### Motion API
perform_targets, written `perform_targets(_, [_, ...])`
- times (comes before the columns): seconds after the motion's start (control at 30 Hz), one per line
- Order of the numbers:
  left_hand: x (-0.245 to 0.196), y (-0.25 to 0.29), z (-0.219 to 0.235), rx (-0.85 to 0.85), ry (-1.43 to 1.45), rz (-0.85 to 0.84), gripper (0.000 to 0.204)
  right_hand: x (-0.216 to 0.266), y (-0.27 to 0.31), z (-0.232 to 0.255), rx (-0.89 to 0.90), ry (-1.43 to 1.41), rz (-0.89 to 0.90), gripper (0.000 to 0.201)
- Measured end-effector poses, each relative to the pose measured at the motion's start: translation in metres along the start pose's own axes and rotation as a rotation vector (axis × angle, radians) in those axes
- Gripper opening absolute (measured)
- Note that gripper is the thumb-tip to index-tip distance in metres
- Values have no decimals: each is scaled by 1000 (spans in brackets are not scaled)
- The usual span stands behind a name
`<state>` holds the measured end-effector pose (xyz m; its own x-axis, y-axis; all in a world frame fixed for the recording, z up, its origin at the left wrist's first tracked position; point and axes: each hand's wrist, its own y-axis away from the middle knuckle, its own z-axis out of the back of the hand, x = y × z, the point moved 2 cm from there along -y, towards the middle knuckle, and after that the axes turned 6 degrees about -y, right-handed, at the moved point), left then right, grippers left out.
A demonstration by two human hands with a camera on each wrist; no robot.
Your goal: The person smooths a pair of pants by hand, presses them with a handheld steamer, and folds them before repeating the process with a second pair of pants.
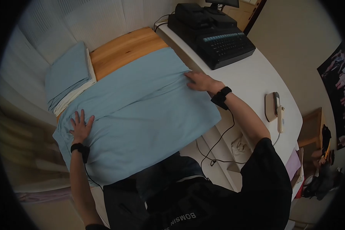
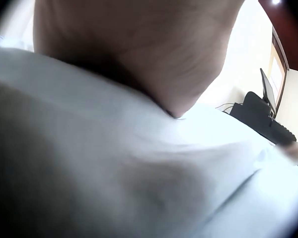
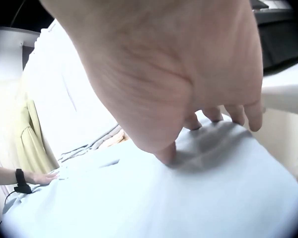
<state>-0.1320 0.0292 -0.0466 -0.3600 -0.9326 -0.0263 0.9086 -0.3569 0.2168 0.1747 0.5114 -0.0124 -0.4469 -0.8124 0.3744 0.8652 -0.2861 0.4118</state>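
A light blue cloth [image 1: 142,111] lies spread with soft creases over a wooden surface. On its left part rests my left hand [image 1: 81,127], fingers spread and straight. My right hand [image 1: 201,82] touches the cloth near its right edge, where creases run up to the fingers. The right wrist view shows that hand [image 3: 174,74] with its thumb and fingertips down on the cloth [image 3: 208,193], the fingers apart. The left wrist view has the heel of the left hand [image 2: 134,44] against the pale cloth [image 2: 109,134], its fingers hidden.
Folded blue and cream cloths [image 1: 69,71] lie at the upper left, beside bare wood [image 1: 126,46] and a curtain [image 1: 34,30]. On the white desk [image 1: 264,76] at the right stand a black machine with keys [image 1: 226,46] and a small beige device [image 1: 271,107]. Cables hang from both wrists.
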Motion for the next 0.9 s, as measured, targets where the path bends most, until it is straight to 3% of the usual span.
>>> perform_targets(0.07, [1, -2, -7, -1, -11, -12, 95, 3, 12, -23, -192, 138, -4, 70])
perform_targets(0.2, [1, -2, -4, 10, -53, -32, 98, -1, 0, -44, -337, 201, -102, 80])
perform_targets(0.27, [-9, 3, -1, -9, -39, -18, 101, 0, -9, -26, -209, 154, -291, 78])
perform_targets(0.3, [-15, 4, -2, -12, -50, -52, 102, -2, -15, -20, -236, 110, -289, 75])
perform_targets(0.37, [-23, 10, -6, -2, -51, -99, 104, 9, -19, -11, -271, 294, -298, 70])
perform_targets(0.43, [-29, 14, 2, -9, -12, -138, 102, 34, -25, -17, -417, 715, -26, 66])
perform_targets(0.47, [-29, 18, 4, -18, 22, -160, 98, 49, -33, -24, -524, 410, 207, 65])
perform_targets(0.5, [-21, 18, -2, -25, 29, -101, 98, 75, -35, -28, -515, 414, 267, 65])
perform_targets(0.57, [-7, 12, -5, -177, 111, -208, 90, 126, -27, -36, -273, 284, 324, 67])
perform_targets(0.6, [-1, 18, 0, -183, 91, -184, 90, 130, -32, -47, -273, 268, 352, 67])
perform_targets(0.67, [13, 29, 12, -134, -69, -50, 84, 113, -37, -63, -342, 299, 193, 71])
perform_targets(0.77, [37, 45, 14, -106, -45, 46, 85, 91, -25, -57, -294, 331, 98, 76])
perform_targets(0.9, [45, 45, -9, -83, 6, -71, 87, 62, -5, -45, -262, 346, -11, 78])
